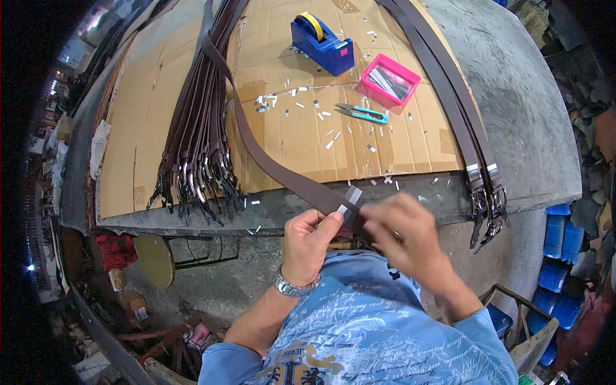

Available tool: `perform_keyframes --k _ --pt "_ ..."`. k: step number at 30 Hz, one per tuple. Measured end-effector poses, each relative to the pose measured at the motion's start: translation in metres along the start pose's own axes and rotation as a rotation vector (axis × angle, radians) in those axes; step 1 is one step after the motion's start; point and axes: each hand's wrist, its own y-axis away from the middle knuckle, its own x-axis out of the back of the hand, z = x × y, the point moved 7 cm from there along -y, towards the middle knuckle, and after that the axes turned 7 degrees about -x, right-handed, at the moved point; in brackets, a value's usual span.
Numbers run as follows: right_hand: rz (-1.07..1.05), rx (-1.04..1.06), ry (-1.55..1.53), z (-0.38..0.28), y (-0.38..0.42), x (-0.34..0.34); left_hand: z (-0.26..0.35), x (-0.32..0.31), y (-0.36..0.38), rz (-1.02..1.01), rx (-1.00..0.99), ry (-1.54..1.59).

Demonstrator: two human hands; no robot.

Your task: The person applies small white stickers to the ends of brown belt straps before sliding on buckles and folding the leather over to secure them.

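A dark brown belt (273, 160) runs from the bundle at the far left down to the table's front edge. My left hand (307, 242), wearing a metal watch, pinches this belt near its end between thumb and fingers. Under that thumb a pale grey and white strip (350, 200) lies across the belt. My right hand (407, 237) is just right of the strip, close to the belt's end. Motion blurs its curled fingers, so what they hold cannot be made out.
A bundle of buckled belts (196, 141) lies left, and two finished-looking belts (452, 96) lie right. On the cardboard (282, 38) are a blue tape dispenser (324, 48), a pink tray (391, 80) of strips, turquoise thread snips (364, 113) and scattered paper bits. Blue containers (561, 240) stand right.
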Motion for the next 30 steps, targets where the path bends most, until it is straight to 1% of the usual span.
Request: perform_keyframes --k 1,2,4,6,8,9,11,14,18,24,26,27,29,30 --pt "0.046 -0.091 -0.083 0.011 -0.005 0.006 0.000 0.001 0.002 0.005 -0.003 -0.015" --pt "0.043 -0.092 -0.084 0.012 -0.009 0.005 -0.001 0.001 0.002 0.007 -0.001 -0.014" --pt "-0.080 -0.450 -0.323 0.038 -0.012 -0.011 0.000 0.001 0.002 0.008 -0.008 -0.054" --pt "-0.106 -0.468 -0.355 0.050 -0.012 -0.025 0.003 -0.002 0.004 0.005 -0.002 -0.062" --pt "-0.198 -0.506 -0.448 0.056 -0.010 -0.039 0.007 -0.003 0.005 0.011 0.005 -0.067" --pt "-0.205 -0.508 -0.449 0.053 -0.011 -0.038 0.008 -0.003 0.006 0.013 0.013 -0.094" --pt "-0.215 -0.618 -0.574 0.052 -0.011 -0.036 0.008 -0.001 0.007 0.019 0.022 -0.119" --pt "-0.224 -0.687 -0.580 0.057 -0.009 -0.038 0.006 -0.002 0.007 -0.004 0.055 -0.102" --pt "-0.197 -0.674 -0.598 0.058 -0.011 -0.038 0.006 -0.002 0.008 0.009 0.073 -0.098" --pt "-0.203 -0.656 -0.546 0.059 -0.011 -0.042 0.002 0.003 0.007 0.029 0.060 -0.094" --pt "-0.185 -0.632 -0.418 0.052 -0.011 -0.038 0.003 0.003 0.007 0.035 0.053 -0.106" --pt "-0.189 -0.631 -0.418 0.046 -0.011 -0.038 0.005 0.002 0.008 0.045 0.045 -0.135" --pt "-0.025 -0.334 -0.236 0.016 -0.016 -0.024 0.007 0.003 0.009 0.060 0.036 -0.161" --pt "-0.027 -0.332 -0.236 0.013 -0.014 -0.026 0.008 0.005 0.009 0.066 0.034 -0.208"
